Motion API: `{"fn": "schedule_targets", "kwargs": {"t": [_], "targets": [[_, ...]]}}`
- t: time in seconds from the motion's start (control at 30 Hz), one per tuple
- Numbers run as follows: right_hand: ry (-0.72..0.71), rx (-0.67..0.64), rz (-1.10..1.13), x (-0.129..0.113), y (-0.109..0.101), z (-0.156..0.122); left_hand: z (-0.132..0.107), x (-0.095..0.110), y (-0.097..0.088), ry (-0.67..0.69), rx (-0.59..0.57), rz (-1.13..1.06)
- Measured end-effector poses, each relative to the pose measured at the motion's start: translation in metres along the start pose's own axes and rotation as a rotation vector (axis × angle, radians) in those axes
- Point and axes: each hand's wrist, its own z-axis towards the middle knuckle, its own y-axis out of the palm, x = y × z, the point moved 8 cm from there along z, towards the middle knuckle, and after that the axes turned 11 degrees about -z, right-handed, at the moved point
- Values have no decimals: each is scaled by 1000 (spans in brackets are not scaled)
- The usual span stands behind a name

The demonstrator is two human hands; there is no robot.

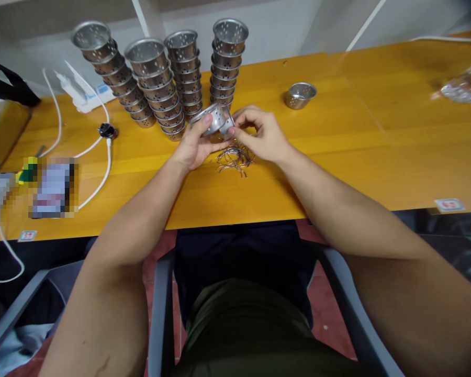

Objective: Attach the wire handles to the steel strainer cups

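Note:
My left hand (pixel 194 144) is closed around a small perforated metal cup (pixel 215 119), held tilted on its side above the wooden table (pixel 337 152). My right hand (pixel 259 133) pinches at the cup's rim from the right, fingers pressed together on it. Just below both hands lies a loose pile of thin wire handles (pixel 235 157). Behind my hands stand several tall stacks of the same perforated cups (pixel 180 78), the left ones leaning.
A single metal cup (pixel 300 95) sits alone to the right of the stacks. A white power strip (pixel 84 94) and white cable (pixel 102 173) lie at the left, with blurred items near the left edge. A clear plastic object (pixel 463 86) is at far right.

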Motion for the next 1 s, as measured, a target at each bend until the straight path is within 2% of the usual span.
{"fn": "schedule_targets", "kwargs": {"t": [0.1, 0.27, 0.4, 0.5, 0.57, 0.63, 0.77, 0.8, 0.9, 1.0], "targets": [[26, 63, -49, 13, -18, 4, 6, 0, -8, 21, 3, 31], [72, 179, -218, 65, -55, 24, 23, -5, -38, 109, 92, 179], [125, 140, -321, 105, -54, 48, 44, -10, -71, 276, 149, 410], [162, 85, -387, 115, -41, 56, 59, -16, -92, 389, 116, 573], [166, 60, -419, 110, -36, 54, 66, -20, -99, 446, 67, 655], [152, 59, -428, 95, -39, 51, 68, -21, -101, 507, 22, 720], [123, 101, -414, 40, -59, 41, 61, -13, -90, 605, -59, 846], [134, 77, -376, 26, -59, 40, 59, -11, -85, 620, -81, 876], [150, -19, -226, -10, -42, 35, 51, -7, -70, 645, -139, 953], [147, -89, -253, -27, -19, 31, 45, -8, -55, 633, -187, 1015]]}}
